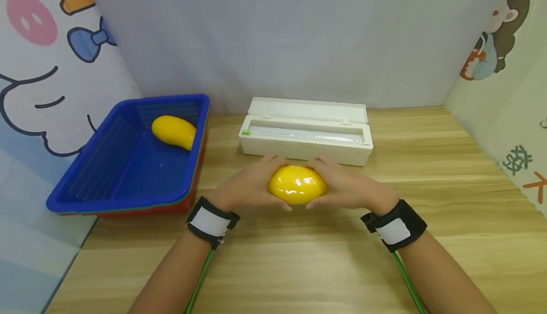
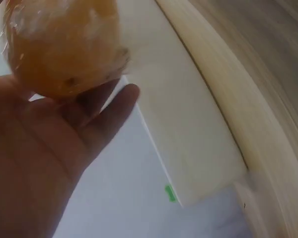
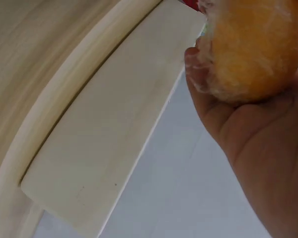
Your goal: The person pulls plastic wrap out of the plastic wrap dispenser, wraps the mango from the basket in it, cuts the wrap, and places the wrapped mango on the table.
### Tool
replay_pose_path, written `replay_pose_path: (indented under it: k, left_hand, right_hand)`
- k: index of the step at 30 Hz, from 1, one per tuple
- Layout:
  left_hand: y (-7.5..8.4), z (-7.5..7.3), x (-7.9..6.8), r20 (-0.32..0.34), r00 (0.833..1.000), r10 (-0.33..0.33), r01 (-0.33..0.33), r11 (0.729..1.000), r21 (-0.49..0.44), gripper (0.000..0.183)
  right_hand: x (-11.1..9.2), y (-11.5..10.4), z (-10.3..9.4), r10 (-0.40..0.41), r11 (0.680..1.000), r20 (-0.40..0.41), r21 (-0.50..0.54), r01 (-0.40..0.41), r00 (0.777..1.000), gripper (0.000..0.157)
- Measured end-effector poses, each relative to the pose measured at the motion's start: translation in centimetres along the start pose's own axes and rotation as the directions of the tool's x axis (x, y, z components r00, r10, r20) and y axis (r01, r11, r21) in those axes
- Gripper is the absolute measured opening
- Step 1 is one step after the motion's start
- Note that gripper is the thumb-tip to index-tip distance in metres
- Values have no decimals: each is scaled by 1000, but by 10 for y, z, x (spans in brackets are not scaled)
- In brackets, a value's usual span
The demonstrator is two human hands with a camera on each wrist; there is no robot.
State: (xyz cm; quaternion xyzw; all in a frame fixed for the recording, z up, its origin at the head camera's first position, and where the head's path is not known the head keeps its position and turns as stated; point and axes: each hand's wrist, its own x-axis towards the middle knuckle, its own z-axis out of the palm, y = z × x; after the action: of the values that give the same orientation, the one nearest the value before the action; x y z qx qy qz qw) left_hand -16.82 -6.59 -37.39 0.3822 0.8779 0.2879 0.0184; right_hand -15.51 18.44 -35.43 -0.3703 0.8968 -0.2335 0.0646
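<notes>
Between both hands is a yellow mango (image 1: 297, 185), held above the table in front of a white cling film box. Clear film, crinkled at the ends, covers the mango (image 3: 256, 49) in the wrist views. My left hand (image 1: 253, 185) grips its left end, thumb on the near side and fingers round the far side. Likewise my right hand (image 1: 348, 185) holds the right end. Behind them, the cling film box (image 1: 305, 148) has its lid raised, showing a film roll inside and a green slider (image 1: 246, 132) at the left of its front edge.
On the left stands a blue basket (image 1: 128, 207), nested over others, with another yellow mango (image 1: 173, 131) inside. A grey curtain (image 1: 290, 38) closes off the back of the wooden table (image 1: 427, 162). Printed panels flank both sides, and green cables run from the wrist straps.
</notes>
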Motion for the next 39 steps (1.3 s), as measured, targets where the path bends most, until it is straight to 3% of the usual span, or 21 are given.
replay_pose_path:
  k: [5, 8, 12, 17, 19, 26, 31, 35, 37, 39]
  left_hand:
    - [0, 3, -2, 110, 993, -35, 31, 999, 40, 81]
    - [2, 4, -3, 140, 989, -53, 46, 998, 53, 81]
    - [5, 4, -5, 162, 985, -61, 52, 997, 59, 83]
    - [10, 5, -7, 190, 980, -62, 53, 997, 49, 88]
    - [13, 7, -8, 229, 971, -74, 69, 997, 30, 89]
    - [21, 13, -9, 345, 932, -108, 103, 994, 32, 88]
    - [21, 14, -9, 363, 923, -124, 108, 992, 64, 88]
    - [19, 12, -10, 354, 924, -143, 138, 990, 41, 90]
    - [18, 5, -12, 326, 929, -175, 174, 984, 33, 93]
    - [19, -7, -15, 260, 941, -216, 215, 976, 32, 91]
  right_hand:
    - [2, 0, 10, -1, 1000, 53, -7, 2, 999, 80]
    - [3, 0, 14, -16, 1000, 79, 10, 16, 997, 79]
    - [2, -3, 14, 5, 1000, 113, -6, -4, 994, 89]
    - [1, -7, 17, 37, 999, 194, -32, -31, 980, 75]
    - [0, -10, 20, 64, 998, 234, -25, -59, 970, 70]
    - [-4, -16, 28, 136, 991, 321, -57, -124, 937, 79]
    - [-4, -18, 31, 113, 993, 316, -48, -103, 942, 84]
    - [-5, -18, 29, 108, 994, 322, -17, -109, 940, 103]
    - [-6, -17, 22, 108, 994, 318, -4, -112, 942, 111]
    - [-8, -15, 12, 127, 991, 288, -3, -132, 949, 108]
